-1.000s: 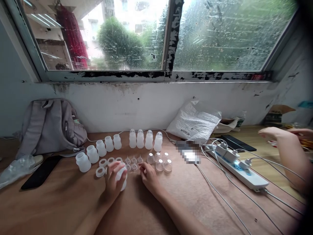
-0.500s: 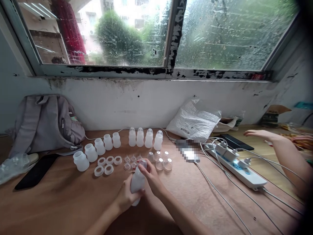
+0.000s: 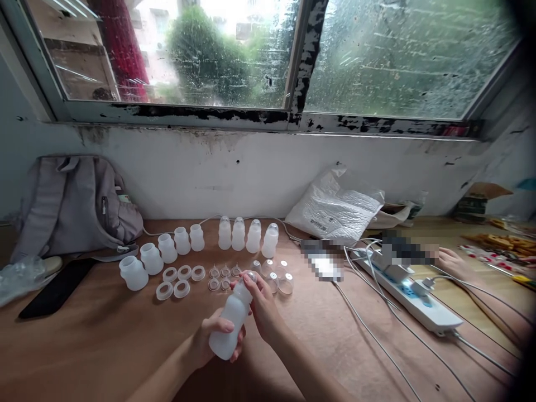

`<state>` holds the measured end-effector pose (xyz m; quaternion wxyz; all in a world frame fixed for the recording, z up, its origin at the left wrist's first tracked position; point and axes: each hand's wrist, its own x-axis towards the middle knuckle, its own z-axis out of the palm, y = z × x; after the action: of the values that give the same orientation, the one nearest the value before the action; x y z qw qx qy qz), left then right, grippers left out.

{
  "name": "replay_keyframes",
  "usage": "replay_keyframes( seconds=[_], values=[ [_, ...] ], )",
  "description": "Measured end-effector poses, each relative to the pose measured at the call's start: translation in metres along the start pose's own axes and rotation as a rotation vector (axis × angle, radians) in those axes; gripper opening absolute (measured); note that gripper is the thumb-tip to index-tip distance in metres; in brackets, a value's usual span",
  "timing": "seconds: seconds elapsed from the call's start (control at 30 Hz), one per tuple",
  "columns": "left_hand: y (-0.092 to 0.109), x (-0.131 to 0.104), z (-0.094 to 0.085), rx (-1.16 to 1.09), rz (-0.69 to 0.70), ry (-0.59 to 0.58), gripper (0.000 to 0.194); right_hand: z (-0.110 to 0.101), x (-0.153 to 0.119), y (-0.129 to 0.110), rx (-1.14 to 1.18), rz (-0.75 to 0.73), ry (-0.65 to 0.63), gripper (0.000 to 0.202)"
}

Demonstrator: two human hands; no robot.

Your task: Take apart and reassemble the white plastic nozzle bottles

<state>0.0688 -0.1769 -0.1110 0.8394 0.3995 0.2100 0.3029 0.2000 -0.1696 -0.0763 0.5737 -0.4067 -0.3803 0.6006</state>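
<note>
A frosted white bottle (image 3: 229, 322) is tilted in front of me, its top toward the upper right. My left hand (image 3: 215, 335) is wrapped round its body. At the top end, the fingers of my right hand (image 3: 260, 298) close on the clear cap (image 3: 250, 277). Several open bottles (image 3: 134, 273) curve along the left, with several white rings (image 3: 181, 288) in front of them. Thin clear nipples (image 3: 214, 272) and clear caps (image 3: 285, 283) lie just beyond my hands. Several capped bottles (image 3: 253, 237) stand behind these.
A grey backpack (image 3: 79, 206) and a black pouch (image 3: 56, 289) are at the left. On the right lie a silver bag (image 3: 335, 206), a white power strip (image 3: 422, 304) with cables, and another person's hand (image 3: 452, 262).
The bottle in my hands has tilted, its base swinging left and toward me, and shows more fully. The other person's hand has come down near a dark blurred item.
</note>
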Motion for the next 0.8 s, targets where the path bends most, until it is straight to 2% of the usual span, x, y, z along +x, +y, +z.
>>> replay_keyframes(
  seconds=[0.1, 0.23, 0.33, 0.4, 0.47, 0.57, 0.7, 0.8],
  values=[
    [-0.005, 0.004, -0.002, 0.041, 0.015, -0.032, 0.030, 0.004, -0.003, 0.004, 0.029, -0.052, 0.091, 0.025],
    [-0.005, 0.006, 0.011, 0.253, 0.132, 0.055, 0.024, 0.004, -0.005, 0.004, -0.014, -0.150, 0.129, 0.024],
    [0.005, 0.002, 0.022, 0.563, 0.265, 0.136, 0.027, 0.005, -0.008, 0.000, -0.109, -0.241, 0.104, 0.023],
    [0.012, -0.001, 0.024, 0.814, 0.355, 0.206, 0.038, 0.007, -0.010, -0.002, -0.163, -0.304, 0.097, 0.023],
    [0.015, -0.003, 0.020, 1.019, 0.442, 0.281, 0.050, 0.008, -0.010, -0.003, -0.200, -0.348, 0.094, 0.023],
    [0.011, -0.005, 0.003, 1.260, 0.551, 0.355, 0.052, 0.000, -0.004, -0.007, -0.223, -0.404, 0.155, 0.027],
    [0.003, -0.006, -0.021, 1.517, 0.611, 0.208, 0.049, -0.026, 0.013, -0.022, -0.309, -0.482, 0.337, 0.035],
    [0.000, -0.006, -0.030, 1.559, 0.675, 0.230, 0.051, -0.045, 0.024, -0.030, -0.635, -0.557, 0.402, 0.037]
  ],
)
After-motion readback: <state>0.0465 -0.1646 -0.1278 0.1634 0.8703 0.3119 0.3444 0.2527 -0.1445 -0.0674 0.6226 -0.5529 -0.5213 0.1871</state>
